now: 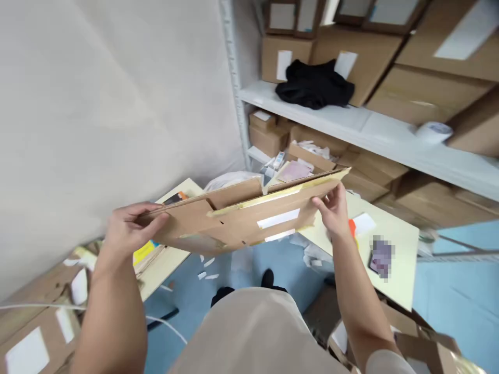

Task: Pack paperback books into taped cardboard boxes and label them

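A flattened cardboard box (234,226) with torn yellowish tape and white label strips spans the space before me, held up above the table. My left hand (130,226) grips its left end, thumb on the near face and fingers behind. At the right end my right hand (332,208) pinches the edge, thumb in front, other fingers partly hidden behind the cardboard. The box tilts, its right end higher than its left. Below and behind it lies the pale table (401,234), much of it covered from view by the cardboard.
A phone-like item (381,258), blurred out, lies on the table's right part. Shelves (370,127) with cardboard boxes, a black cloth (315,85) and a white roll (434,132) stand ahead right. Paper scraps (206,270) litter the blue floor. More cardboard (39,332) is piled at lower left.
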The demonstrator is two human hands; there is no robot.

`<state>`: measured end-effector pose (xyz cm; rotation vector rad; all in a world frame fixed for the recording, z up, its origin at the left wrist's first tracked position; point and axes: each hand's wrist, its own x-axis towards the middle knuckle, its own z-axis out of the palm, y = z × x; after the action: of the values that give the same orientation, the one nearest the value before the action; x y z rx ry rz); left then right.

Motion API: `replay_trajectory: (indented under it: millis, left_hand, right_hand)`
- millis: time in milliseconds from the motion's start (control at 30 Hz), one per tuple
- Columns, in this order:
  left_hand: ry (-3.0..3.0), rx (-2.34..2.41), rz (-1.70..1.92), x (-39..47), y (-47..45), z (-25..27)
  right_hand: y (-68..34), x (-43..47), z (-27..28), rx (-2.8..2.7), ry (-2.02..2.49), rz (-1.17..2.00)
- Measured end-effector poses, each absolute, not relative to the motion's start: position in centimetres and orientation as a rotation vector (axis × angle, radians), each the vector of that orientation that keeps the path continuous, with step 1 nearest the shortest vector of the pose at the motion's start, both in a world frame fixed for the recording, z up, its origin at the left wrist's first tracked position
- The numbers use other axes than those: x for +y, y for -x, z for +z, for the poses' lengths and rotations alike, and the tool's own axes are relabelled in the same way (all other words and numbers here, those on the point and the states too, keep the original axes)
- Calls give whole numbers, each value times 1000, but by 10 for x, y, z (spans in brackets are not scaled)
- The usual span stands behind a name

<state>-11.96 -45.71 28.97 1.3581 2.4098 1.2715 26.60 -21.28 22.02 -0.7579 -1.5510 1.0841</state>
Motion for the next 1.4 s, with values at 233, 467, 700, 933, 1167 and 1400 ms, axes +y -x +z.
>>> replay_trajectory:
  millis: [233,467,700,933,1167,1400]
  left_hand:
    - [-1742,2260,1170,-327,59,298]
    - [-2008,2185,1138,-237,19,309]
    - [-1907,2057,971,-166,11,286]
    - [-1827,1955,489,-107,15,288]
    - [-1917,1639,117,-70,-11,285]
    - [-2062,1736,318,-70,-37,280]
  right_hand:
    - [-360,-170,212,-1273,887,863]
    - [-395,-132,200,-1186,974,794]
    - [-402,-102,206,-1086,1122,799]
    - [-404,-65,185,-1018,1137,783]
    - [-422,-53,168,-927,1222,858]
    - [-400,-50,191,-775,1410,985]
